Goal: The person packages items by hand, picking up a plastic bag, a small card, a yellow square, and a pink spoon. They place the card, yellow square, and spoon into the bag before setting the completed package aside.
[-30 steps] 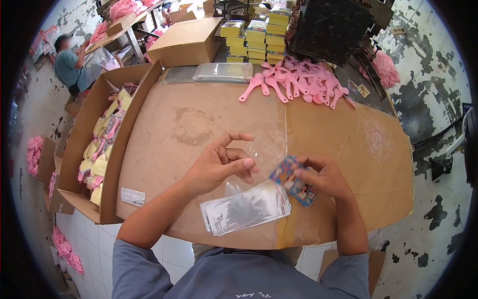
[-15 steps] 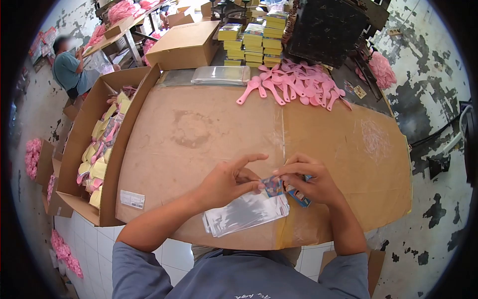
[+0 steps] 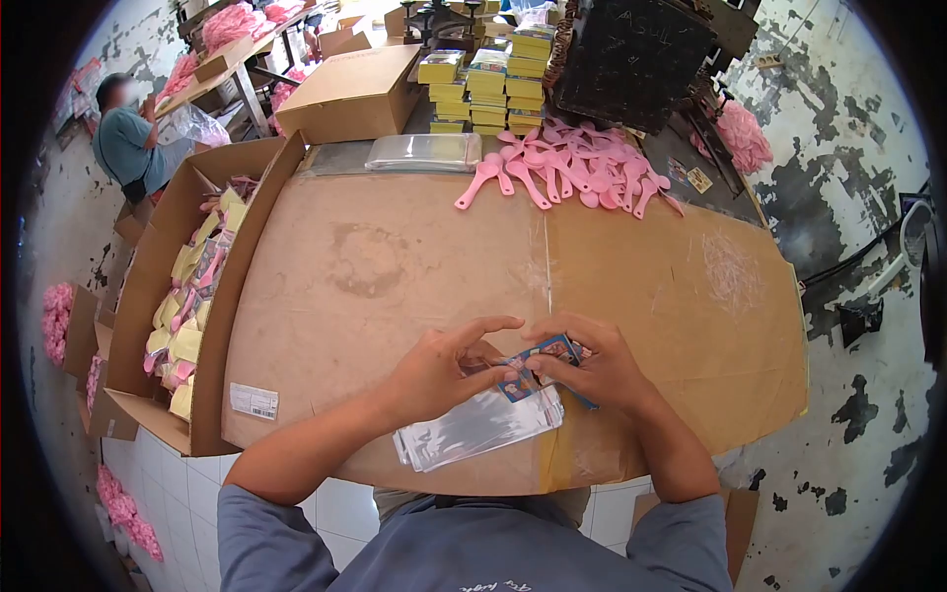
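Observation:
Small blue printed cards (image 3: pixel 516 390) show between my two hands, close over a stack of clear plastic bags (image 3: pixel 473 431) on the cardboard tabletop. My left hand (image 3: pixel 446 367) pinches the left edge of a card between thumb and fingers, its index finger stretched out above. From the other side my right hand (image 3: pixel 590 365) grips the cards, thumb across their front and fingers behind. A blue card's upper corner sticks up by the right fingers, and another blue edge shows below that palm.
A pile of pink spoons (image 3: pixel 582 168) lies at the table's back edge, beside a stack of clear sleeves (image 3: pixel 424 151) and yellow-edged card stacks (image 3: pixel 489 89). At left stands a long open carton (image 3: pixel 252 257) of packed pieces. A person (image 3: pixel 128 138) sits beyond it.
My right hand has shifted left toward my left hand, and the cards between them now overlap and show more of their printed faces. The view has turned slightly.

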Tool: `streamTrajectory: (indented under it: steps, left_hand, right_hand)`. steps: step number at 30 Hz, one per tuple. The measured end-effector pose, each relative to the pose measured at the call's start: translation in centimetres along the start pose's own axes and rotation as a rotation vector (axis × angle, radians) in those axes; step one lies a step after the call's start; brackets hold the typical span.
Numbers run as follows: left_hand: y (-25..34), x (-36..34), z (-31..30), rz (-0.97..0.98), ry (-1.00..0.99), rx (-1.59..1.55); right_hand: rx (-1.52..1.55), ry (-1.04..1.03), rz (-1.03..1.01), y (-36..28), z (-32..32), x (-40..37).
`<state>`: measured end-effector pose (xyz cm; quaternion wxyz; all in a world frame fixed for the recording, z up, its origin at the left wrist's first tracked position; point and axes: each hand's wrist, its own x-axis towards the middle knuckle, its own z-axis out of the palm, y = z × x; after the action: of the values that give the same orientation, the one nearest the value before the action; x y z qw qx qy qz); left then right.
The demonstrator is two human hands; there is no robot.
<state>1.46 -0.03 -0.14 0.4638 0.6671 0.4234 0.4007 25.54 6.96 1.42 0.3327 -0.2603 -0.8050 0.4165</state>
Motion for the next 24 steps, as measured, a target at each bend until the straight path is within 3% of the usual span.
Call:
streamTrajectory:
  steps: [2,5,8,11,17,20,24]
  left_hand:
    - [-0.2,0.1,0.1,-0.049,0.054,-0.111]
    - [-0.5,0.2,0.1,-0.068,0.150,-0.196]
    - [-0.3,0.2,-0.1,-0.093,0.144,-0.223]
    - [0.1,0.1,0.0,-0.102,0.125,-0.237]
    - [0.3,0.2,0.0,-0.110,0.093,-0.307]
    - [0.5,0.3,-0.1,-0.110,0.108,-0.368]
    - [-0.1,0.3,0.0,-0.131,0.120,-0.404]
  right_hand:
    - [0.153,0.123,0.162,-0.3,0.7,-0.4]
    - [0.265,0.297,0.206,0.2,-0.2,0.1]
    - [0.154,0.180,0.180,0.7,0.2,-0.2]
    - [-0.048,0.106,-0.077,0.5,0.7,0.3]
    - [0.011,0.293,0.135,0.6,0.7,0.2]
    - [-0.097,0.192,-0.020,-0.3,1.4,0.2]
    - [-0.037,0.077,-0.017,-0.6,1.3,0.4]
